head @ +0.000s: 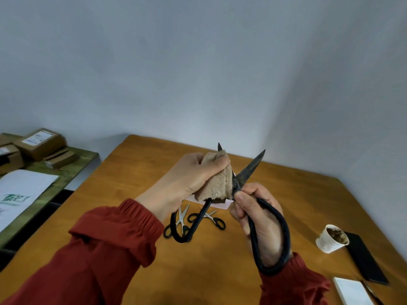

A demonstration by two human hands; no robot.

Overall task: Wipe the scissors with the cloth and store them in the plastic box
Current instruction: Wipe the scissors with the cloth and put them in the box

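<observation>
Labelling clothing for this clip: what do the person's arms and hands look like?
Red long sleeves on both arms: the left sleeve ends in a gathered elastic cuff, the right sleeve at the wrist. The left hand and right hand are bare, no gloves or rings visible.

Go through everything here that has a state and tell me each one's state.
Large scissors: blades open, held above the table.
Cloth: folded round one blade.
Left hand: grips the cloth.
Right hand: grips a scissor handle.
Small scissors: both pairs lie on the table.
Paper cup: tilted, brown residue inside.
</observation>
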